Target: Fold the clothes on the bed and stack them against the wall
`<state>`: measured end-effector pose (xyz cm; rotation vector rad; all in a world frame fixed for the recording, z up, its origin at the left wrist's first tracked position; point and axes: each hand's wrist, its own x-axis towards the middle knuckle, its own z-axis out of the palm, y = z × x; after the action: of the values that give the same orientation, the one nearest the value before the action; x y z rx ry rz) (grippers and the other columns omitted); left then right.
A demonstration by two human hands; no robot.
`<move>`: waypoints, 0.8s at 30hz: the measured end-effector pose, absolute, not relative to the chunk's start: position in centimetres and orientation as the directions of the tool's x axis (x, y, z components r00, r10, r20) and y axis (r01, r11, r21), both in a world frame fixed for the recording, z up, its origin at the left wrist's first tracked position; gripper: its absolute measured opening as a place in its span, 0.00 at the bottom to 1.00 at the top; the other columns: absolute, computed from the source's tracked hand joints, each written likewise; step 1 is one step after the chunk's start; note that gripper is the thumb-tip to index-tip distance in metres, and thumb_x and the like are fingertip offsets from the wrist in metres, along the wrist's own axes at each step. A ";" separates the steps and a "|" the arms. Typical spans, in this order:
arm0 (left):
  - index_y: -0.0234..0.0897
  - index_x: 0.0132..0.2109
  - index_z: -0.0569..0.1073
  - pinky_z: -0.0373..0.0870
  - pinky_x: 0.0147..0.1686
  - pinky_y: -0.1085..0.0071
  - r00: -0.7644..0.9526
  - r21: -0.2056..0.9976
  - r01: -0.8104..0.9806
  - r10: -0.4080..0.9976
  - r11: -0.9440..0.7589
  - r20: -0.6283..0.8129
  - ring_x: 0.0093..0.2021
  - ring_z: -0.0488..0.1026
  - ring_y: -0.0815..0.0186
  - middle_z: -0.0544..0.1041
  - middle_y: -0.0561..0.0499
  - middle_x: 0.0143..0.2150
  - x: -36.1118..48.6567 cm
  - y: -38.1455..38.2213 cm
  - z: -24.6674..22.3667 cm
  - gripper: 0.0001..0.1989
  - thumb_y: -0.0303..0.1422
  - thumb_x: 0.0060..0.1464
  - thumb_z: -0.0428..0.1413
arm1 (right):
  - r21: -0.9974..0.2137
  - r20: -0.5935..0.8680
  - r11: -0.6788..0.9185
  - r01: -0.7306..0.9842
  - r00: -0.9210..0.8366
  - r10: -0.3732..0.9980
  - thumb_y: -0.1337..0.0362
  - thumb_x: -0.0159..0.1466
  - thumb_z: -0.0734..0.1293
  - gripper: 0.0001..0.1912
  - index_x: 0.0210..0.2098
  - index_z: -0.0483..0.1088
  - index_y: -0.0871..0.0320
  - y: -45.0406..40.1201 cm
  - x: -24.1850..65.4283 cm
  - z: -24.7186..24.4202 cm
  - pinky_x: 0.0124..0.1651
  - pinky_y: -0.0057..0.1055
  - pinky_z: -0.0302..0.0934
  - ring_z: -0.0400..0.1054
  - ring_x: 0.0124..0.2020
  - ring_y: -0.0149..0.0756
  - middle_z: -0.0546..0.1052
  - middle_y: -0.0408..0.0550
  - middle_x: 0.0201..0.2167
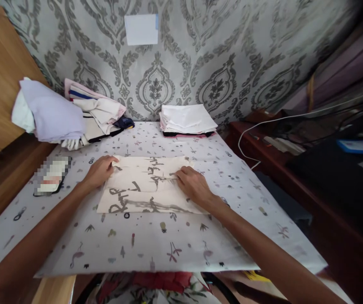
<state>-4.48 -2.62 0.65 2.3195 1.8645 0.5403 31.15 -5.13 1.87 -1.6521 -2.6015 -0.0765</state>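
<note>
A folded cream garment (137,179) with dark grey lettering lies flat in the middle of the table, its folds running across it. At its far left corner my left hand (102,169) is closed, with the fingertips pinching the cloth's edge. My right hand (192,183) rests on the right part of the garment, its fingers curled and gripping the fabric near a fold. Part of the right side is covered by that hand and forearm.
The table (130,245) wears a white patterned cover. Heaped clothes (57,114) lie at the back left, a neat stack of folded clothes (186,118) at the back. A phone (53,175) lies left. A white cable (243,135) hangs beside the dark desk (336,181) on the right.
</note>
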 end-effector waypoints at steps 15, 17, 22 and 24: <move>0.42 0.42 0.79 0.67 0.40 0.64 0.197 0.351 0.908 0.973 -0.228 0.122 0.38 0.71 0.58 0.75 0.47 0.37 -5.3 -4.2 2.2 0.14 0.35 0.55 0.50 | -0.093 0.133 0.536 0.839 -0.523 0.842 0.67 0.68 0.61 0.12 0.38 0.76 0.59 -5.5 33.6 2.1 0.40 0.34 0.60 0.71 0.40 0.42 0.78 0.54 0.39; 0.42 0.44 0.79 0.68 0.44 0.61 0.212 0.304 0.920 0.966 -0.248 0.146 0.42 0.71 0.55 0.75 0.46 0.39 -4.9 -4.2 2.9 0.15 0.36 0.55 0.50 | -0.191 0.126 0.532 0.825 -0.517 0.847 0.61 0.69 0.60 0.14 0.38 0.77 0.58 -5.1 33.5 2.8 0.38 0.33 0.62 0.72 0.39 0.41 0.79 0.52 0.38; 0.37 0.59 0.72 0.62 0.59 0.57 0.304 0.357 0.871 0.941 -0.338 0.149 0.61 0.66 0.52 0.74 0.41 0.58 -0.6 -2.2 3.4 0.26 0.44 0.65 0.39 | -0.265 0.201 0.505 0.821 -0.465 0.862 0.60 0.73 0.52 0.23 0.52 0.74 0.62 -1.9 30.6 2.9 0.54 0.39 0.63 0.70 0.55 0.47 0.77 0.58 0.53; 0.36 0.68 0.63 0.54 0.65 0.56 0.348 0.359 0.869 0.936 -0.341 0.049 0.69 0.57 0.52 0.63 0.42 0.70 1.2 -1.4 2.3 0.32 0.48 0.66 0.36 | -0.216 0.180 0.483 0.849 -0.451 0.874 0.58 0.73 0.52 0.26 0.61 0.66 0.66 -0.5 29.5 1.5 0.64 0.45 0.56 0.60 0.65 0.50 0.67 0.63 0.64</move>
<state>1.18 -1.43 2.28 2.3434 1.6139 0.3593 29.49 -0.47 1.51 -1.4679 -2.4656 0.1365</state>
